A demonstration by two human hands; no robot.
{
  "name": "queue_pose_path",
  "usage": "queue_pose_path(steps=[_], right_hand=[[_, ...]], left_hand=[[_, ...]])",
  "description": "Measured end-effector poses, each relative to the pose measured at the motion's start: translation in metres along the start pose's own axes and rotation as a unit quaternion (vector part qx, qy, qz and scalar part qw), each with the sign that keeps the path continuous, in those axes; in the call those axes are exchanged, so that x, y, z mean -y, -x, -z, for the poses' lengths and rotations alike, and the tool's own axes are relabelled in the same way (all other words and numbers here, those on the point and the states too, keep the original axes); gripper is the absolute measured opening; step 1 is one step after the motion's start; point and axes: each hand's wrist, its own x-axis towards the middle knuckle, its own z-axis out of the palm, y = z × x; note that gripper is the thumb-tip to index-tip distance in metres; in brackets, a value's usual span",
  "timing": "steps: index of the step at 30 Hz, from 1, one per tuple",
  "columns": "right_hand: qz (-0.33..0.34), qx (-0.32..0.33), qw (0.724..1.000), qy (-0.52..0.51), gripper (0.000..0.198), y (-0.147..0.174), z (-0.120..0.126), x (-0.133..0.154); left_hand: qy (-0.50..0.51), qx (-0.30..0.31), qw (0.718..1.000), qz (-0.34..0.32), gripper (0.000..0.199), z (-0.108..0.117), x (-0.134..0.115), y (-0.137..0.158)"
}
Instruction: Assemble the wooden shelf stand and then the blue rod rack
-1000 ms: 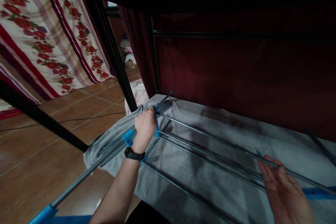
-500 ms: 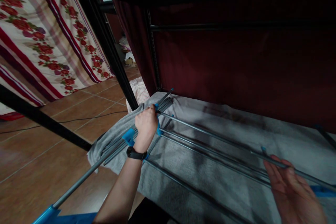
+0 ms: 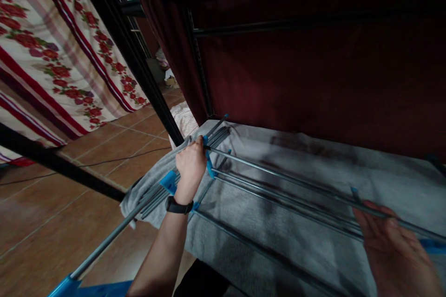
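A frame of grey metal tubes joined by blue plastic connectors lies over a grey blanket (image 3: pixel 265 241). My left hand (image 3: pixel 191 160), with a black watch (image 3: pixel 179 205) on the wrist, is closed around the frame's left corner by a blue connector (image 3: pixel 210 166); its palm side is hidden. From that corner a long metal tube (image 3: pixel 278 174) runs to the right. My right hand (image 3: pixel 393 246) grips this tube, thumb in front and fingers behind. Lower tubes (image 3: pixel 275 199) run alongside it. Another blue connector (image 3: pixel 168 182) sits just left of my left wrist.
Several loose tubes (image 3: pixel 216 138) lie bundled at the blanket's left end. Black metal posts (image 3: pixel 153 88) and a dark red curtain (image 3: pixel 313 88) enclose the space. A floral cloth (image 3: pixel 59 69) hangs at left above the tiled floor (image 3: pixel 42 213), where a cable (image 3: pixel 114 160) runs.
The view has shifted slightly. Both hands keep their holds on the frame, and the long tube's right part sits slightly further right in view with my right hand.
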Motion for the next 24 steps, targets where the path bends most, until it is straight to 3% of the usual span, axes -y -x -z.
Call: queue_pose_path(steps=[9, 24], right_hand=[[0.003, -0.005, 1.000, 0.001, 0.015, 0.003, -0.004, 0.003], [0.008, 0.011, 1.000, -0.018, 0.007, -0.003, 0.014, -0.002]], left_hand=[[0.010, 0.008, 1.000, 0.005, 0.038, 0.003, -0.001, -0.001], [-0.008, -0.006, 1.000, -0.004, 0.037, 0.000, -0.001, 0.000]])
